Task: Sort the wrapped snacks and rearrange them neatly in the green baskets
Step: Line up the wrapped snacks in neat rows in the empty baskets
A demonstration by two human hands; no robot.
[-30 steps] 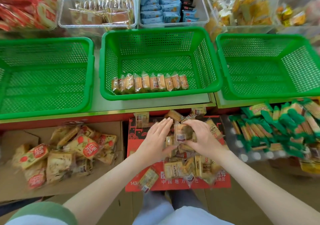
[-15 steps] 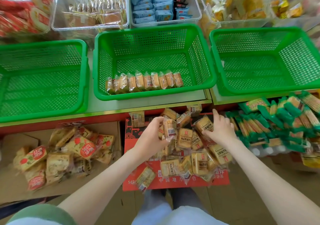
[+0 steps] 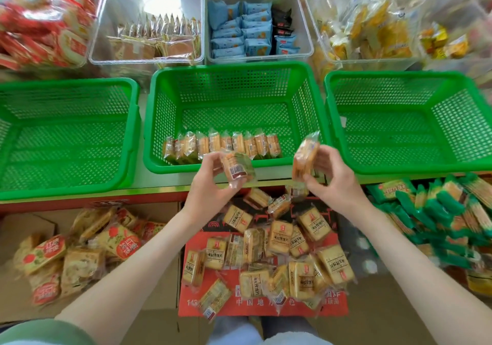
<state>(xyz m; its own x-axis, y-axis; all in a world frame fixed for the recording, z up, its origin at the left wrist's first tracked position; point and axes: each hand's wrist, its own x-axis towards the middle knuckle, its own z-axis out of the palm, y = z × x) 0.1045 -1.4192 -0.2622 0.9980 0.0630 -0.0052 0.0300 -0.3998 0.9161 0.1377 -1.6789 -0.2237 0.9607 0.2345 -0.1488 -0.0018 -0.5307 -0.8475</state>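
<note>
While your left hand [image 3: 210, 185] pinches one biscuit packet [image 3: 237, 169] barcode-up and your right hand [image 3: 334, 182] grips a second packet [image 3: 306, 158] on edge, both just short of the near rim of the middle green basket [image 3: 234, 69], turn the first on edge too. I'd slot them at the right end of the standing row [image 3: 221, 145] inside, snug and facing alike, then return to the loose pile [image 3: 279, 246] below.

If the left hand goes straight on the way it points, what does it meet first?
Probably the row of packets in the middle basket, if the left hand and its packet clear the front rim; height unclear.
</note>
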